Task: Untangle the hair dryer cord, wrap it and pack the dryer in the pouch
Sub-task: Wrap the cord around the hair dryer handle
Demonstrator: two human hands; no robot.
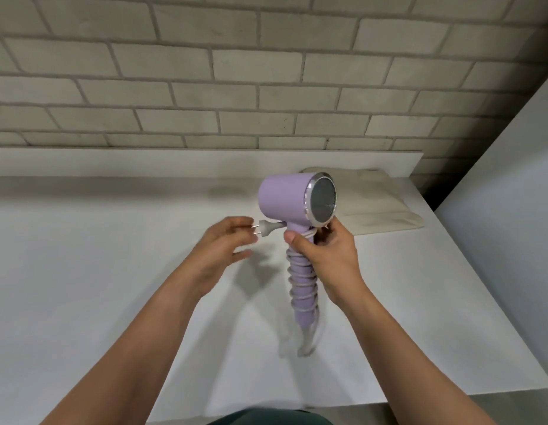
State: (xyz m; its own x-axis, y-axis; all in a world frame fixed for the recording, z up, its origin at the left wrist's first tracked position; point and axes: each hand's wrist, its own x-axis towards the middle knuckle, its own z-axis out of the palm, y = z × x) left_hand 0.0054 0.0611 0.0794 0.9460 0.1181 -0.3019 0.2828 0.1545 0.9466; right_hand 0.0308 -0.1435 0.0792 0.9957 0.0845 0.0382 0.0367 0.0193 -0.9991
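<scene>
Gripping dryer (285, 197), right fingers (297, 240) curled.

Plain indoor room, home-like rather than workshop, white tabletop (82, 271) against a pale grey brick wall (205, 72), white panel (512, 210) rising at right, beige cloth pouch (383, 210) and lilac hair dryer (285, 200) giving a domestic feel

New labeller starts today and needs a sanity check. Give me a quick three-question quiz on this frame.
1. True or false: the cord is coiled round the handle of the hair dryer.
2. Fill in: the pouch lies on the ___, beyond the hair dryer.
3. The right hand grips: A the pouch, B the hair dryer, C nothing.
Key: 1 true; 2 table; 3 B.
</scene>
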